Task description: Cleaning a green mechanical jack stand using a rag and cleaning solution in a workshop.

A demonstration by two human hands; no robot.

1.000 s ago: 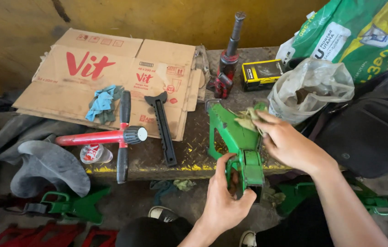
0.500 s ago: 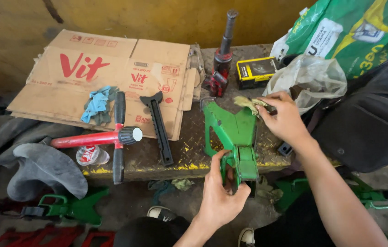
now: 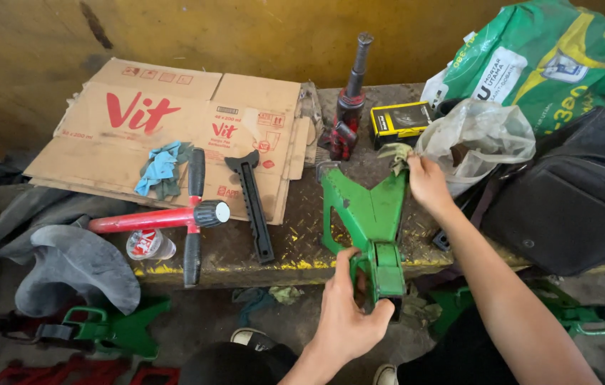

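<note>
left hand (image 3: 345, 324): showing bare, no glove, ring or watch | right hand (image 3: 427, 184): showing bare, forearm unsleeved | legs: wearing dark trousers (image 3: 245, 363) | feet: wearing dark shoes with pale soles (image 3: 249, 336)

Bench top: 1 open strip of bare tread plate (image 3: 295, 235) between the black ratchet bar (image 3: 254, 203) and the green jack stand (image 3: 366, 214), passable from the front edge. Left blocked by flattened cardboard (image 3: 174, 121), the red-handled tool (image 3: 152, 217) and a blue rag (image 3: 161, 167). Rear and right closed off by the red bottle jack (image 3: 345, 114), yellow-black box (image 3: 400, 121), clear plastic bag (image 3: 480, 139) and black bag (image 3: 573, 192).
</note>
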